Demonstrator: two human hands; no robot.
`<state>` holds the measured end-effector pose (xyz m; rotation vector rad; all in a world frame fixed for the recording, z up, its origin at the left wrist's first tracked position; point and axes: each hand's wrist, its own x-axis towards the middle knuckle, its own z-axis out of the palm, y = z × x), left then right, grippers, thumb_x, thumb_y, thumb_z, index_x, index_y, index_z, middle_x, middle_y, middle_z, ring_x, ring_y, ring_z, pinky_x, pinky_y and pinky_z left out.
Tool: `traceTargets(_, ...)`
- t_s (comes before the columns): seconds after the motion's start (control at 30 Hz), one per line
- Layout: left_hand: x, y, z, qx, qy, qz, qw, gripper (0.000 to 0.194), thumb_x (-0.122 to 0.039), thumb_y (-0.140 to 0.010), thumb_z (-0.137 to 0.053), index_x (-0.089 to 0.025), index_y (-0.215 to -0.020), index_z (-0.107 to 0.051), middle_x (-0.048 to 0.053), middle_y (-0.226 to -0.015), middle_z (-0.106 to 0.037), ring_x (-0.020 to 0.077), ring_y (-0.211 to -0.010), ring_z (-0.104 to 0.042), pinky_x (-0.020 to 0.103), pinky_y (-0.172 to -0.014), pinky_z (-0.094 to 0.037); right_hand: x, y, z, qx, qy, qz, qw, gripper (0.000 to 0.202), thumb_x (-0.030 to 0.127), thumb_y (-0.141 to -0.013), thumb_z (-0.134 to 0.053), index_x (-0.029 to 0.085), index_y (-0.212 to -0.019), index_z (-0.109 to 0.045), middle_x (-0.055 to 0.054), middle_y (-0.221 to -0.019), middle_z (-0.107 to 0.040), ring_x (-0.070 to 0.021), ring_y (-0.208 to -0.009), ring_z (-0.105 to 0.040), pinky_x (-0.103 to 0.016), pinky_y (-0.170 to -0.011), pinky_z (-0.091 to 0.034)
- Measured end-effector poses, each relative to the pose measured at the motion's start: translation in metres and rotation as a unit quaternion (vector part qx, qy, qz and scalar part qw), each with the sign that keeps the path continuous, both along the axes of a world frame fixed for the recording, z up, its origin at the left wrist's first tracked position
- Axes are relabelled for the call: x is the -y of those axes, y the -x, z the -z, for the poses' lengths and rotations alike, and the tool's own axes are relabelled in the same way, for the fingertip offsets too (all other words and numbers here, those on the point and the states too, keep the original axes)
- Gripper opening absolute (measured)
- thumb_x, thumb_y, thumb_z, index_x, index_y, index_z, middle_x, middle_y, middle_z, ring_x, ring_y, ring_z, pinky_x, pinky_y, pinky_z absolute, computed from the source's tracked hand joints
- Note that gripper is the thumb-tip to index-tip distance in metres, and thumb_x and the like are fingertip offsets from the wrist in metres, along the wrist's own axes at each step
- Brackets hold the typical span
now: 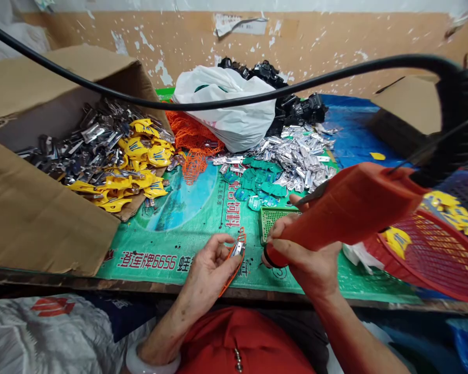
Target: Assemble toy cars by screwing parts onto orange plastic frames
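Note:
My left hand (212, 265) is closed on an orange plastic part with a silver metal strip (239, 248), pinched between thumb and fingers above the table's front. My right hand (312, 259) wraps around the lower end of a red electric screwdriver (354, 202), which is tilted with its nose down to the left. Its tip is hidden by my fingers. Just behind that hand stands a small green basket (265, 221), partly covered by the hand. Teal plastic pieces (257, 179) lie beyond it, beside a heap of silver metal parts (300, 156).
A cardboard box (50, 218) at left spills metal parts and yellow pieces (140, 148). Behind are orange netted pieces (195, 135), a white bag (234, 114) and black parts (304, 109). A red basket (444, 259) stands right. A black cable (218, 105) arches across.

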<state>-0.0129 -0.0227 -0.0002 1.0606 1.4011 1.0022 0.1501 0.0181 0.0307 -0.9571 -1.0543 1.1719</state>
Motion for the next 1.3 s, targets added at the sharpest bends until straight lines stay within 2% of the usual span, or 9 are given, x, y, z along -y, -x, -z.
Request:
traceTargets(0.07,0.001,0.002,0.0,-0.019,-0.029,0.04,0.999,0.014,-0.028,-0.08,-0.06,-0.018,-0.088,-0.067,-0.004,-0.066,-0.054,0.0113,-0.062,-0.051,0.023,-0.059,-0.038,-0.001,0.001,0.0,-0.004,-0.005,-0.005,1.0,0.015,0.013,-0.058,-0.075,0.017,-0.063,-0.061,0.002,-0.063,-0.063,-0.0133,-0.054,-0.059,-0.028,-0.05,-0.048)
traceTargets(0.13,0.001,0.004,-0.001,-0.047,-0.057,0.074,0.995,0.017,-0.026,-0.083,-0.057,-0.018,-0.083,-0.072,0.001,-0.076,-0.06,0.014,-0.072,-0.056,0.026,-0.067,-0.041,-0.001,0.001,0.0,-0.012,-0.008,-0.01,1.0,0.017,0.012,-0.058,-0.075,0.017,-0.063,-0.06,0.002,-0.062,-0.063,-0.013,-0.054,-0.059,-0.029,-0.051,-0.049)
traceTargets(0.37,0.0,0.002,0.0,-0.1,-0.088,0.133,0.982,0.02,-0.022,-0.084,-0.058,-0.015,-0.089,-0.076,0.004,-0.079,-0.062,0.017,-0.075,-0.058,0.028,-0.068,-0.042,0.002,-0.002,-0.015,-0.044,-0.014,-0.019,0.999,0.027,0.011,-0.06,-0.077,0.021,-0.081,-0.062,0.004,-0.065,-0.063,-0.0146,-0.058,-0.061,-0.025,-0.045,-0.048)
traceTargets(0.47,-0.001,-0.001,0.0,-0.132,-0.101,0.133,0.977,0.014,-0.019,-0.08,-0.064,-0.015,-0.085,-0.077,0.002,-0.074,-0.06,0.0155,-0.07,-0.057,0.027,-0.065,-0.04,0.003,-0.003,-0.028,-0.067,-0.018,-0.022,0.997,0.034,0.014,-0.061,-0.078,0.022,-0.09,-0.062,0.003,-0.068,-0.063,-0.0154,-0.059,-0.061,-0.026,-0.044,-0.049)
traceTargets(0.57,-0.002,-0.003,-0.004,-0.173,-0.103,0.126,0.971,0.009,-0.016,-0.076,-0.07,-0.016,-0.082,-0.077,0.0,-0.067,-0.057,0.0137,-0.064,-0.053,0.026,-0.061,-0.037,0.003,0.001,-0.041,-0.082,-0.015,-0.023,0.996,0.057,0.015,-0.061,-0.078,0.027,-0.112,-0.056,0.004,-0.069,-0.063,-0.0167,-0.059,-0.061,-0.027,-0.042,-0.048)
traceTargets(0.63,-0.003,-0.004,-0.007,-0.186,-0.107,0.121,0.969,0.007,-0.017,-0.074,-0.073,-0.015,-0.08,-0.077,-0.001,-0.064,-0.055,0.0127,-0.06,-0.051,0.026,-0.059,-0.036,0.003,0.004,-0.047,-0.079,-0.021,-0.034,0.996,0.064,0.014,-0.061,-0.077,0.029,-0.118,-0.053,0.004,-0.069,-0.063,-0.017,-0.059,-0.061,-0.027,-0.043,-0.049)
traceTargets(0.97,-0.002,-0.004,-0.005,-0.167,-0.142,0.116,0.969,0.006,-0.013,-0.076,-0.072,-0.015,-0.075,-0.077,-0.002,-0.062,-0.055,0.0118,-0.06,-0.052,0.024,-0.06,-0.037,0.005,0.011,-0.052,-0.059,-0.039,-0.058,0.996,0.063,0.013,-0.064,-0.074,0.033,-0.12,-0.052,0.005,-0.07,-0.063,-0.0161,-0.059,-0.061,-0.032,-0.053,-0.053)
traceTargets(1.07,-0.003,-0.004,-0.003,-0.156,-0.136,0.112,0.972,0.01,-0.01,-0.078,-0.068,-0.015,-0.073,-0.076,-0.001,-0.063,-0.057,0.012,-0.062,-0.053,0.024,-0.061,-0.038,0.004,0.011,-0.053,-0.056,-0.043,-0.062,0.996,0.062,0.012,-0.065,-0.074,0.033,-0.12,-0.053,0.005,-0.072,-0.063,-0.0161,-0.059,-0.062,-0.035,-0.059,-0.055)
traceTargets(1.3,-0.002,-0.002,-0.002,-0.148,-0.119,0.111,0.975,0.012,-0.016,-0.081,-0.066,-0.018,-0.076,-0.076,-0.001,-0.065,-0.059,0.0129,-0.065,-0.054,0.025,-0.063,-0.038,0.002,0.013,-0.053,-0.057,-0.04,-0.065,0.995,0.063,0.012,-0.065,-0.074,0.034,-0.12,-0.053,0.004,-0.071,-0.063,-0.0171,-0.06,-0.062,-0.037,-0.059,-0.056)
